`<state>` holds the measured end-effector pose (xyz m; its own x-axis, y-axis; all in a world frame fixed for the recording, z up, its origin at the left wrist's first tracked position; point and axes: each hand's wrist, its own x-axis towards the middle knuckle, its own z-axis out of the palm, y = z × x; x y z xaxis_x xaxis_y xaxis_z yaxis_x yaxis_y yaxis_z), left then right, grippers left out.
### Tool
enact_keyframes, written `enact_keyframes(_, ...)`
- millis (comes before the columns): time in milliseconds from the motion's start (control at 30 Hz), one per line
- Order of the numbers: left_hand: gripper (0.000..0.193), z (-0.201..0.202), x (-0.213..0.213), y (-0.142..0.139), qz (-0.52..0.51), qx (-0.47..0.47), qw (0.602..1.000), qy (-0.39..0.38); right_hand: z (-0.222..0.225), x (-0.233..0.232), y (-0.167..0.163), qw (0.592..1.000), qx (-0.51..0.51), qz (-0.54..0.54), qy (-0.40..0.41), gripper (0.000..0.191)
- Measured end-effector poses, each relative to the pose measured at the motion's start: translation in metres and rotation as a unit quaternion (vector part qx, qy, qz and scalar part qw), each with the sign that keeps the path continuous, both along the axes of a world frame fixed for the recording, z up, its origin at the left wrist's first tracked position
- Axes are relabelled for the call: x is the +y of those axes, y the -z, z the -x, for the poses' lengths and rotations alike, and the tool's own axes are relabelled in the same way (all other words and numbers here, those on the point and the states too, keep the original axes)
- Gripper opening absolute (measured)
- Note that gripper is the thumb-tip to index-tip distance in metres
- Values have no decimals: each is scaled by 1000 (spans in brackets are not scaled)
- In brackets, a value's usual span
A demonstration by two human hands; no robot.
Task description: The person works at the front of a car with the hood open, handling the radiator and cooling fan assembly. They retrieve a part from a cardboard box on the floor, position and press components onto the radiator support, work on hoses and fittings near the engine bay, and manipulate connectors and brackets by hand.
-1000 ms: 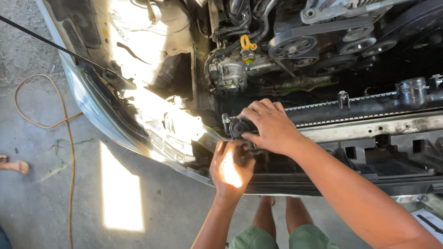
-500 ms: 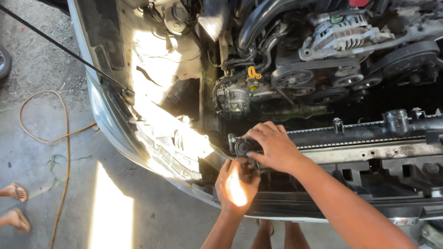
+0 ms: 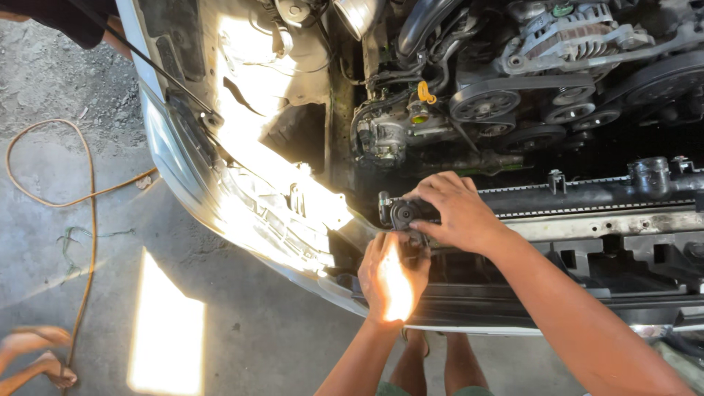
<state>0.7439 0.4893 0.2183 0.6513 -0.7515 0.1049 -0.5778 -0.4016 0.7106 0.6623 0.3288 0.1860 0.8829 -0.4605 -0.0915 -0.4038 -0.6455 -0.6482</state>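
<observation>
I lean over the open engine bay of a car. My right hand (image 3: 456, 211) grips the left end of the black radiator (image 3: 587, 196), fingers curled over a round black fitting (image 3: 402, 214) at its corner. My left hand (image 3: 391, 277) reaches up from below and presses against the underside of that same corner, a patch of sun on its back. What its fingers hold is hidden. The radiator runs right along the car's front crossmember (image 3: 609, 224).
Engine pulleys and belts (image 3: 513, 103) with a yellow dipstick handle (image 3: 425, 93) lie behind the radiator. A sunlit headlight cavity (image 3: 286, 205) and bumper are to the left. An orange cord (image 3: 84, 220) loops on the concrete. Another person's feet (image 3: 37, 356) are at lower left.
The view has shifted so the car sits lower and further right in frame. Both hands stay at the radiator's left corner, with the left hand a little lower.
</observation>
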Motion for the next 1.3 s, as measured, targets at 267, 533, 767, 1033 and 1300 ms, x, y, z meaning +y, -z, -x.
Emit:
enact_keyframes(267,21,-10,12,0,14,1,998,55,1,7,-11,1000,-6,23,1,54)
enact_keyframes(533,48,-12,19,1,29,8,999,27,9,34,-27,991,-80,109,24,37)
enact_keyframes(767,61,-13,24,10,107,-13,994,-11,8,48,-22,988,-32,113,-101,15)
enact_keyframes(1033,53,-13,31,17,126,8,992,-12,6,58,3,977,29,186,-105,18)
enact_keyframes(1300,52,-5,28,-3,103,-96,989,-43,-12,83,8,948,177,257,-62,11)
